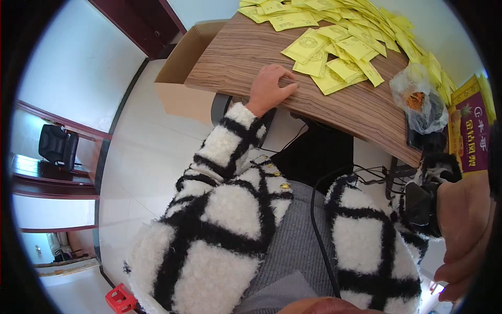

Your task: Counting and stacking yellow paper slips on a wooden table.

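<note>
My left hand [272,89] rests on the front edge of a wood-grain table [230,52]. Its fingers are loosely bent, with a gap between thumb and forefinger and nothing in it. Just beyond it and to the right lie flat yellow paper packets [342,73], the nearest ones overlapping loosely. My right hand [465,230] is raised close to the camera at the right rim, away from the table. A black device [421,209] sits at its wrist. The rim cuts this hand off, so I cannot make out its full grip.
A larger heap of yellow packets [361,15] runs along the far side. At the right end are a clear plastic bag [418,99] with orange-brown contents and a purple-and-yellow box [470,131]. A cardboard box [183,94] stands left; cables [371,175] hang below; a red plastic stool [121,299] is lower left.
</note>
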